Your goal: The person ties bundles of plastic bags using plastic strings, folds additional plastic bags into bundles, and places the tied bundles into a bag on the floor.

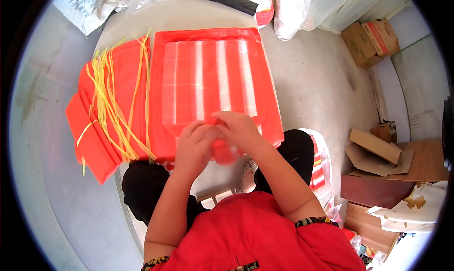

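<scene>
A flat red-and-white striped plastic package [213, 81] lies on a stack of red plastic sheets [158, 91]. At its near edge, my left hand [195, 143] and my right hand [236, 129] meet with fingers curled in. Both close on a gathered, twisted end of red plastic [223, 152], which hangs below the fingers and is smeared by motion. My fingertips partly hide what they pinch. Left of the package, loose yellow strips [111, 100] are spread over more red plastic [125, 65]. A folded red bundle [92, 133] there has a yellow strip around it.
A black rolled item [224, 0] lies at the table's [175, 15] far edge, beside white plastic bags [90, 6]. Cardboard boxes [371, 41] stand on the floor at right. An opened carton [378, 150] is nearer. A clear bag with red-and-white contents [319, 164] sits beside my knee.
</scene>
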Available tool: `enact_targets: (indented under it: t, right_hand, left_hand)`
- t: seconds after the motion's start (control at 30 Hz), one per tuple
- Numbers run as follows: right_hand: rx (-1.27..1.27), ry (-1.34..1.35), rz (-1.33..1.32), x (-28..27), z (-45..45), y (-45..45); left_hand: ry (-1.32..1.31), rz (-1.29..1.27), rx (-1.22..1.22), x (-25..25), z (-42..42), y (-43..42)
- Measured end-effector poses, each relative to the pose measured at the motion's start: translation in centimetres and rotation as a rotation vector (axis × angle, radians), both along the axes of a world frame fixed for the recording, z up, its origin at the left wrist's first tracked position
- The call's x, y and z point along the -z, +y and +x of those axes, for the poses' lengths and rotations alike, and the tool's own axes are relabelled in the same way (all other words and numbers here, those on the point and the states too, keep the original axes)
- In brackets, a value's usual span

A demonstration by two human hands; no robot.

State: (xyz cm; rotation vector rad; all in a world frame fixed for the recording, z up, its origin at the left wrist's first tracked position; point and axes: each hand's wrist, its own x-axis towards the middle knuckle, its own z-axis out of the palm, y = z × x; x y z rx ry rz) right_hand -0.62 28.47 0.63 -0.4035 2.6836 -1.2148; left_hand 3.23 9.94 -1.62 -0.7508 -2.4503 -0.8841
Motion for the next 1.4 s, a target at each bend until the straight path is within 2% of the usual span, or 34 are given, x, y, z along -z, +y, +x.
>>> enact_targets:
  t: [0.17,0.27,0.37,0.47,0.57,0.7,0.97,1.07,1.17,1.27,1.4]
  right_hand:
    - [-0.019,0.037,-0.040,1.3,-0.5,0.3]
    - [0.122,-0.332,-0.166,-1.1,-0.3,0.5]
    - [0.004,0.317,-0.193,1.1,0.9,1.4]
    - [-0.336,0.528,-0.056,1.1,2.0,1.7]
    - [-0.384,0.479,0.033,2.1,2.0,1.5]
    - [-0.284,0.484,0.040,1.4,2.1,2.1]
    - [-0.328,0.584,0.159,1.7,1.0,1.9]
    - [-0.309,0.410,0.234,0.7,1.1,1.8]
    - [-0.283,0.409,0.254,0.6,1.2,1.7]
    - [-0.325,0.593,0.279,1.0,1.1,1.8]
    - [-0.291,0.585,0.277,1.3,1.0,1.9]
  left_hand:
    - [-0.110,0.055,-0.076,0.8,-0.7,0.3]
    - [-0.185,0.102,-0.130,0.9,-0.8,0.5]
    - [-0.260,0.096,-0.213,0.7,-0.8,0.7]
    - [-0.311,0.068,-0.258,0.9,-0.8,0.7]
    - [-0.240,0.070,-0.219,1.5,-1.0,0.7]
    - [-0.098,0.046,-0.184,1.5,-0.8,0.4]
    - [-0.123,-0.109,-0.133,-1.2,0.0,-1.7]
    - [-0.147,-0.126,-0.176,-1.2,0.2,-2.5]
    - [-0.149,-0.120,-0.229,0.1,0.2,-3.8]
    - [-0.142,-0.120,-0.258,0.8,0.1,-4.5]
    - [-0.140,-0.123,-0.293,0.2,0.2,-4.7]
